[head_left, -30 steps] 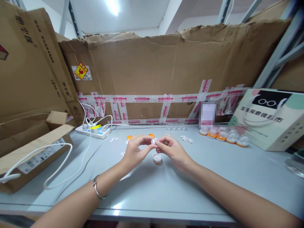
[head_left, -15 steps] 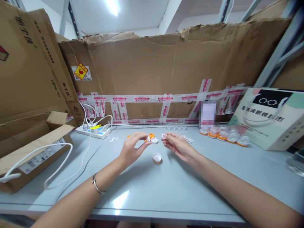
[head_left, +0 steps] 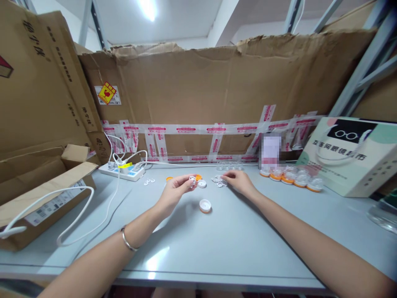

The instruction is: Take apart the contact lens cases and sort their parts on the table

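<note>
My left hand (head_left: 174, 191) hovers above the grey table (head_left: 217, 244), pinching a small white perforated plastic piece (head_left: 192, 180) between thumb and fingertips. My right hand (head_left: 238, 181) lies further back with its fingers curled down onto a small pile of white plastic pieces (head_left: 218, 181). Whether it grips one I cannot see. An orange-and-white round cap (head_left: 205, 205) rests on the table in front of both hands. Another white cap (head_left: 202, 183) and orange caps (head_left: 198, 177) sit just behind my left fingertips.
A row of clear cases with orange bases (head_left: 290, 176) stands at the back right beside a printed paper bag (head_left: 350, 155). A white power strip (head_left: 121, 171) with cables (head_left: 77, 215) lies back left, near cardboard boxes (head_left: 40, 194). A taped cardboard wall (head_left: 217, 99) closes the back.
My hands were together at the white piece. They parted, and my right hand moved back and right to the pile of white pieces while my left kept holding its piece.
</note>
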The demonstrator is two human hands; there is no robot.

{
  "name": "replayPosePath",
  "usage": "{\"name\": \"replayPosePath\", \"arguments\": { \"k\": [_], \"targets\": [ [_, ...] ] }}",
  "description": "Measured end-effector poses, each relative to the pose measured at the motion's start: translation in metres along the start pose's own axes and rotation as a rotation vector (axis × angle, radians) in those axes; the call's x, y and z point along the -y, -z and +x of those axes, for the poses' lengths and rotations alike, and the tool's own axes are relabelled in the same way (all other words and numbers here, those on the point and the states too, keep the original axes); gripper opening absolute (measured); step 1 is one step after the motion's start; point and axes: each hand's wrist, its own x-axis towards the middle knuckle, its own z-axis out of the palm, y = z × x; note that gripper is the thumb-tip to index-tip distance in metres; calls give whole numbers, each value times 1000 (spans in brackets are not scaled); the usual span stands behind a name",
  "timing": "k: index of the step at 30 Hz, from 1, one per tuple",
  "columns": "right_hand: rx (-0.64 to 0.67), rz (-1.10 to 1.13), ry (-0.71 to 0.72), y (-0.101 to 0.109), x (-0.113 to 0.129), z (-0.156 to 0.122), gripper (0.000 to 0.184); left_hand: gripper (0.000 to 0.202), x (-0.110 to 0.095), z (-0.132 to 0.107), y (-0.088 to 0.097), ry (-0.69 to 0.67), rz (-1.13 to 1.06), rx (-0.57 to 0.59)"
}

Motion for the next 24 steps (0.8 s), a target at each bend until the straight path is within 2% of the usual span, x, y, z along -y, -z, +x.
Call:
{"name": "replayPosePath", "arguments": {
  "k": [4, 7, 8, 12, 15, 17, 19, 22, 24],
  "targets": [
    [-29, -62, 38, 1, 7, -3, 15, 42, -2, -1, -2, -5, -2, -17],
    [-20, -41, 101, -2, 30, -17, 23, 34, -5, -1, -5, -33, 9, -61],
    [19, 4, 121, -3, 41, -25, 26, 31, -6, -2, -6, -51, 20, -69],
    [356, 470, 116, -12, 86, -63, 32, 24, -10, -7, -10, -138, 102, -44],
    [419, 597, 88, -13, 104, -81, 28, 18, -11, -13, -12, -210, 191, -24],
    [381, 589, 74, -13, 107, -85, 28, 13, -11, -16, -12, -333, 320, -45],
    [334, 584, 60, -12, 106, -85, 29, 10, -10, -18, -12, -533, 516, -74],
    [297, 598, 44, -13, 104, -83, 31, 17, -7, -18, -11, -837, 819, -101],
    [290, 586, 32, -14, 104, -84, 32, 21, -4, -18, -10, -958, 951, -114]
  ]
}}
